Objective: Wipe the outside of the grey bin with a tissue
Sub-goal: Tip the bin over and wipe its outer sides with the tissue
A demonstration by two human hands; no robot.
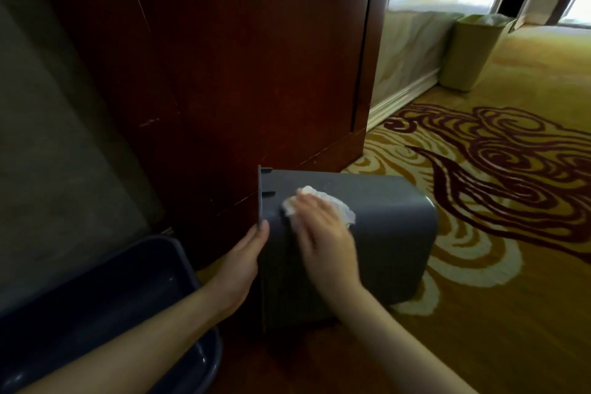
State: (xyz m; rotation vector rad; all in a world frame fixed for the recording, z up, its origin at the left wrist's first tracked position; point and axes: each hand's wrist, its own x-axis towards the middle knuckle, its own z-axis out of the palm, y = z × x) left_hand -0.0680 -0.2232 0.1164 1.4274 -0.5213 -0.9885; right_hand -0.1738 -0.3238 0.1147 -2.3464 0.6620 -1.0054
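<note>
A dark red-brown wooden panel (240, 57) with a smooth, faintly scratched face stands behind the grey bin (377, 233), which serves as landmark here. The carpet (511, 281) under and right of the bin is yellow-gold with maroon and cream swirls. The bin lies on its side, rim to the left, rounded base to the right; it is matte plastic with soft corners, and its inside is hidden. Left of and nearer than the bin sits a dark blue tub (105, 297), glossy, round-cornered, nothing visible in it. Far beyond the bin, by the window, stands a pale bin (470, 54) lined with a bag. The left hand (244, 265) lies flat, fingers together, against the bin's rim. The right hand (323, 233), fingers spread, presses a crumpled white tissue (339, 206) on the bin's upturned side.
</note>
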